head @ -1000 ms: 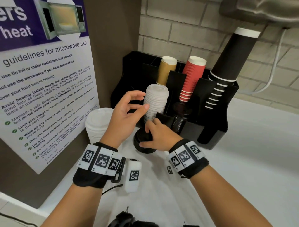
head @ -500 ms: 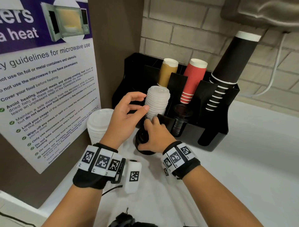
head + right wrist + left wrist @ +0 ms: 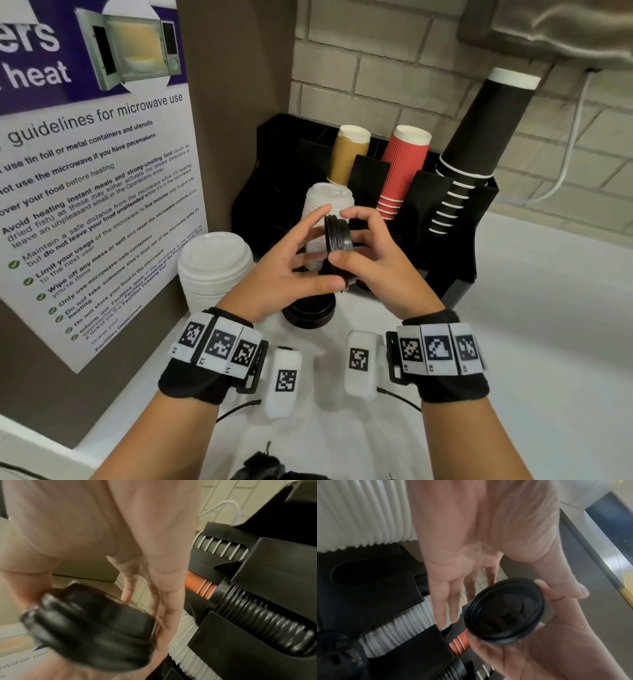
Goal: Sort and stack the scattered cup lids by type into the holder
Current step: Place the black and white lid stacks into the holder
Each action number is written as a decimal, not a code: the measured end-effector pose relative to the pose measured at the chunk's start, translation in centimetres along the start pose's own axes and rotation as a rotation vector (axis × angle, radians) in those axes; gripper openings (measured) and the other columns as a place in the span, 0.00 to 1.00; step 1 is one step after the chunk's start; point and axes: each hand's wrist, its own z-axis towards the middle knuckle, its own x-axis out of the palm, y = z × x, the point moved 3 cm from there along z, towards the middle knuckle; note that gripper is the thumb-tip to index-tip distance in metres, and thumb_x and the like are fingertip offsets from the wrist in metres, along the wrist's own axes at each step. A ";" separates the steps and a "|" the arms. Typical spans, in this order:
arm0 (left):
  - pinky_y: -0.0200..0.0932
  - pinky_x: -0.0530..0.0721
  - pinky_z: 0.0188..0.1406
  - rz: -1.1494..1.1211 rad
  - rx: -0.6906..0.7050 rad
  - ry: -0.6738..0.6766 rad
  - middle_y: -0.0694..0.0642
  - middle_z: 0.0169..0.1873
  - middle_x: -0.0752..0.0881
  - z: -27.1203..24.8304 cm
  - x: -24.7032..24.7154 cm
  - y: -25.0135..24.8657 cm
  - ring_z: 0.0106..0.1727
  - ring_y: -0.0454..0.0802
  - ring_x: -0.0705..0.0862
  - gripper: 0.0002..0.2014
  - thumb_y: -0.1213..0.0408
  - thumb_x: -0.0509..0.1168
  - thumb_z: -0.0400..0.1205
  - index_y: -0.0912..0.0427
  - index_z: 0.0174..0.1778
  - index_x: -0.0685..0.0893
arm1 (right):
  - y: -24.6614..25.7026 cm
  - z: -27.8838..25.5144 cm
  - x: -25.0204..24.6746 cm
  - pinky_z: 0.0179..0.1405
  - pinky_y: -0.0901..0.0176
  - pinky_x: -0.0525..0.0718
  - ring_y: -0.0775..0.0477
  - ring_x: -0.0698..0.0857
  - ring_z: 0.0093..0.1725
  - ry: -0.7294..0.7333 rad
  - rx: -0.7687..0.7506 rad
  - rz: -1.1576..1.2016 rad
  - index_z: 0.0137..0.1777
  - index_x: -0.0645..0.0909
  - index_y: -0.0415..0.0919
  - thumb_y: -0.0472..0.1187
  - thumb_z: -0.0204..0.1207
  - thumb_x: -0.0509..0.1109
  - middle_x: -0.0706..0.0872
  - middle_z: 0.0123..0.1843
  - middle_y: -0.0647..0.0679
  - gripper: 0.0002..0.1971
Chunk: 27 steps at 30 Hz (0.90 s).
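Observation:
One black lid (image 3: 337, 233) stands on edge in the air in front of the black holder (image 3: 462, 274). My right hand (image 3: 346, 240) pinches it, index finger over the rim and thumb under it. My left hand (image 3: 318, 246) faces the lid's left side with straight fingers and thumb spread; I cannot tell whether they touch it. In the left wrist view the lid (image 3: 505, 611) shows its top. More black lids (image 3: 310, 308) sit stacked on the counter below the hands. A tall stack of white lids (image 3: 329, 202) fills a holder slot, with black lids (image 3: 265, 615) in the slot beside it.
A separate stack of white lids (image 3: 214, 267) stands on the counter by the poster wall (image 3: 102, 205). Tan cups (image 3: 347, 154), red cups (image 3: 402, 171) and black cups (image 3: 479, 144) lean out of the holder's back slots. White counter stretches to the right.
My right hand has lifted one black lid off the counter stack and turned it on edge. My left hand has moved right, level with the lid.

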 end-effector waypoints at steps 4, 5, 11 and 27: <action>0.46 0.84 0.64 0.009 0.058 -0.039 0.45 0.72 0.75 0.1 0.3 -0.1 0.72 0.49 0.79 0.44 0.60 0.81 0.67 0.35 0.77 0.67 | 0.2 -0.3 -0.2 0.42 0.62 0.86 0.48 0.88 0.54 0.021 -0.014 0.050 0.68 0.73 0.56 0.41 0.71 0.76 0.83 0.60 0.41 0.27; 0.46 0.84 0.64 0.015 0.075 -0.050 0.45 0.72 0.76 0.1 0.3 -0.1 0.72 0.49 0.79 0.43 0.61 0.81 0.67 0.35 0.75 0.68 | 0.2 -0.4 -0.3 0.43 0.62 0.86 0.48 0.88 0.54 0.025 -0.014 0.055 0.68 0.74 0.57 0.43 0.69 0.77 0.84 0.60 0.42 0.27; 0.50 0.85 0.63 0.011 0.081 -0.044 0.46 0.71 0.77 0.3 0.4 -0.1 0.66 0.50 0.84 0.45 0.61 0.83 0.64 0.32 0.73 0.70 | 0.2 -0.6 -0.6 0.48 0.56 0.88 0.46 0.87 0.58 0.009 -0.031 0.034 0.66 0.78 0.56 0.43 0.65 0.80 0.83 0.62 0.44 0.29; 0.39 0.82 0.56 0.099 0.111 -0.298 0.45 0.63 0.80 0.8 -1.7 -0.5 0.57 0.44 0.86 0.17 0.60 0.70 0.79 0.41 0.62 0.79 | -1.8 6.3 -9.9 0.53 0.61 0.79 0.44 0.83 0.59 -0.171 0.086 -0.733 0.57 0.80 0.49 0.40 0.65 0.82 0.81 0.62 0.45 0.22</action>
